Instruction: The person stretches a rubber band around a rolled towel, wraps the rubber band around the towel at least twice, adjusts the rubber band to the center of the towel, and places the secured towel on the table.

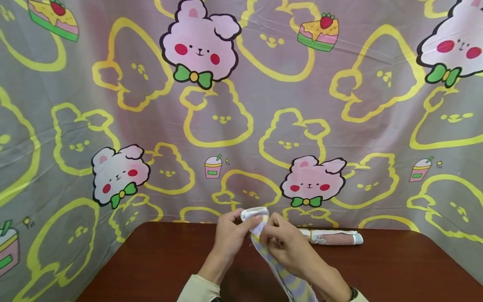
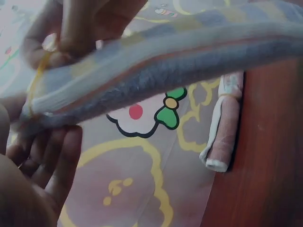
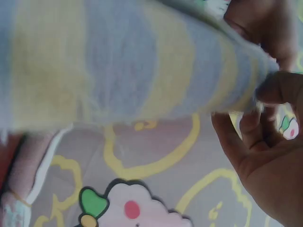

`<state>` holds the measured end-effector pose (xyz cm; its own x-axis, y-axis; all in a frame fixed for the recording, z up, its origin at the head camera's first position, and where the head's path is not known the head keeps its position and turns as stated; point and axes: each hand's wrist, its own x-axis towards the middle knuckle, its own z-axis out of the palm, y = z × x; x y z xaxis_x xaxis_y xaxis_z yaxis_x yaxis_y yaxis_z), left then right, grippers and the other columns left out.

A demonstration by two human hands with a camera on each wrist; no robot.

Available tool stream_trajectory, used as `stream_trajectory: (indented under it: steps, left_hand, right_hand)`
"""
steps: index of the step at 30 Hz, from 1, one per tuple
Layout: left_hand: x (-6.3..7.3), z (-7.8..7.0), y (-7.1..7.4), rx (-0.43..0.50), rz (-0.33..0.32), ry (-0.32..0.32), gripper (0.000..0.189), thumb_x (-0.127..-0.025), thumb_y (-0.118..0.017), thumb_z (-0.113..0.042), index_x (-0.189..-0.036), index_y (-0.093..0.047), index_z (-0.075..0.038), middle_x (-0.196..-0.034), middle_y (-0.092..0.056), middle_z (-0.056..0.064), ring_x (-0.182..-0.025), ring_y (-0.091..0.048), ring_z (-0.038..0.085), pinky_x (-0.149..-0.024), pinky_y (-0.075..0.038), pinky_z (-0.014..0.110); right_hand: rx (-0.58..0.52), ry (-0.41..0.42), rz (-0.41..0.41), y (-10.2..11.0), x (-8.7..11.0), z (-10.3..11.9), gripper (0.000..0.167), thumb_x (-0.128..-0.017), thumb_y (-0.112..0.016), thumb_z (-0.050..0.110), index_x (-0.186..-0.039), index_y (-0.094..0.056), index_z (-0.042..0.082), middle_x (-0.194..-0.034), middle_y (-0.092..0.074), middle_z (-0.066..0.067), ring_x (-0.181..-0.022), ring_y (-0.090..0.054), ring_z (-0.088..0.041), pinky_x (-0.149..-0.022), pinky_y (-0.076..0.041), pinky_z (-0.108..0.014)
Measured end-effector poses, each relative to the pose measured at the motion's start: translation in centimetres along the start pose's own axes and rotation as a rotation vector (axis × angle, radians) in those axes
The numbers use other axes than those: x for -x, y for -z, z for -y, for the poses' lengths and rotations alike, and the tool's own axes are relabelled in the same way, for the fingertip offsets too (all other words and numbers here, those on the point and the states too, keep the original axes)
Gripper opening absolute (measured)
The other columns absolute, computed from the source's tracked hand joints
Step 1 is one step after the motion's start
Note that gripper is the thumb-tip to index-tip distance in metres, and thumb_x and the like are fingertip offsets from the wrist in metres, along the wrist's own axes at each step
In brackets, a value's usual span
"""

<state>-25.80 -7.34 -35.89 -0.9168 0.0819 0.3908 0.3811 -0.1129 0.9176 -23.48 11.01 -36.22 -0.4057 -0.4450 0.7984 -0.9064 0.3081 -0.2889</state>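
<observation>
A rolled striped towel (image 1: 293,282), yellow and pale blue-violet, is held up at its far end and slants down toward me in the head view. My left hand (image 1: 229,235) grips that end, its thumb lying over the roll. Close beside it, my right hand (image 1: 284,241) has curled fingers and pinches a thin yellow rubber band (image 2: 41,71). The left wrist view shows the band looped around the roll near its end and stretched away from the towel. Part of the band is hidden by fingers.
A second rolled towel (image 1: 336,238), pinkish brown and white with a yellow band around it, lies at the back of the dark red-brown table (image 1: 151,260). Behind the table hangs a patterned cloth (image 1: 226,159) with bunny prints.
</observation>
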Motion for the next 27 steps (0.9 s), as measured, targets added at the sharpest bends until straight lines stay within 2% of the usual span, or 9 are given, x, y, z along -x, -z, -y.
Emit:
stream_trajectory:
  steps: [3,6,10,14,16,18,21,24,27]
  left_hand:
    - [0.2,-0.4,-0.2,-0.045,-0.092,-0.034,0.026,-0.087,-0.087,-0.013,-0.082,-0.071,0.006,-0.066,-0.058,0.002,-0.052,-0.050,0.012,-0.045,-0.043,0.023]
    - [0.3,-0.9,-0.2,-0.090,-0.146,-0.067,0.025,-0.087,-0.088,-0.017,-0.081,-0.072,0.002,-0.063,-0.057,0.003,-0.048,-0.049,0.012,-0.042,-0.041,0.023]
    - [0.4,-1.1,-0.1,-0.235,-0.223,-0.145,0.024,-0.086,-0.090,-0.022,-0.077,-0.074,-0.007,-0.061,-0.059,-0.002,-0.050,-0.051,0.010,-0.044,-0.042,0.023]
    - [0.4,-0.9,-0.2,-0.347,-0.284,-0.202,0.025,-0.083,-0.092,-0.023,-0.072,-0.073,-0.010,-0.060,-0.060,-0.007,-0.054,-0.055,0.009,-0.046,-0.044,0.024]
    - [0.4,-0.8,-0.2,-0.336,-0.281,-0.191,0.025,-0.082,-0.093,-0.024,-0.073,-0.074,-0.010,-0.061,-0.060,-0.007,-0.056,-0.055,0.009,-0.047,-0.044,0.024]
    - [0.3,-0.8,-0.2,-0.271,-0.235,-0.145,0.026,-0.083,-0.092,-0.026,-0.076,-0.076,-0.007,-0.063,-0.061,-0.004,-0.057,-0.055,0.010,-0.049,-0.045,0.023]
    - [0.1,-0.8,0.1,-0.096,-0.079,-0.038,0.028,-0.089,-0.087,-0.027,-0.091,-0.079,0.000,-0.075,-0.068,0.001,-0.066,-0.062,0.012,-0.058,-0.054,0.024]
    - [-0.2,-0.7,0.9,0.059,0.114,0.074,0.035,-0.096,-0.078,-0.025,-0.109,-0.076,0.008,-0.090,-0.074,0.006,-0.079,-0.069,0.015,-0.070,-0.060,0.030]
    - [-0.4,-0.6,1.7,0.147,0.281,0.139,0.041,-0.100,-0.070,-0.022,-0.122,-0.070,0.012,-0.100,-0.075,0.007,-0.089,-0.071,0.016,-0.080,-0.060,0.032]
  right_hand:
    - [0.122,0.045,0.008,-0.1,-0.2,0.5,0.044,-0.075,-0.063,-0.022,-0.085,-0.062,0.021,-0.086,-0.045,0.006,-0.072,-0.042,-0.003,-0.059,-0.039,-0.016]
    - [0.185,-0.046,0.025,0.2,-0.3,1.1,0.038,-0.078,-0.071,-0.014,-0.091,-0.065,0.021,-0.090,-0.047,0.008,-0.075,-0.046,-0.003,-0.061,-0.043,-0.018]
    - [0.302,-0.177,0.031,0.1,-0.3,2.2,0.028,-0.082,-0.089,0.011,-0.096,-0.068,0.022,-0.093,-0.049,0.010,-0.070,-0.046,-0.001,-0.055,-0.043,-0.020]
    - [0.462,-0.204,0.003,-0.6,-0.2,3.0,0.041,-0.074,-0.099,0.036,-0.094,-0.067,0.022,-0.091,-0.047,0.009,-0.064,-0.041,-0.001,-0.047,-0.035,-0.020]
    - [0.506,-0.203,-0.025,-0.9,-0.1,3.1,0.044,-0.072,-0.100,0.037,-0.093,-0.065,0.021,-0.089,-0.046,0.010,-0.061,-0.039,-0.002,-0.045,-0.033,-0.020]
    - [0.506,-0.195,-0.054,-1.0,0.0,2.9,0.043,-0.073,-0.100,0.033,-0.091,-0.062,0.021,-0.086,-0.046,0.011,-0.058,-0.038,0.000,-0.044,-0.032,-0.020]
    - [0.387,-0.215,-0.093,-0.7,-0.1,2.5,0.038,-0.075,-0.096,0.018,-0.089,-0.060,0.021,-0.084,-0.049,0.012,-0.060,-0.044,0.001,-0.048,-0.040,-0.019]
    - [0.092,-0.296,-0.080,0.1,-0.3,2.2,0.033,-0.080,-0.091,0.008,-0.091,-0.061,0.017,-0.086,-0.057,0.009,-0.070,-0.058,-0.003,-0.057,-0.053,-0.023]
    - [-0.192,-0.399,-0.040,0.8,-0.4,2.0,0.025,-0.088,-0.087,0.007,-0.094,-0.063,0.011,-0.087,-0.066,0.001,-0.077,-0.068,-0.012,-0.063,-0.059,-0.030]
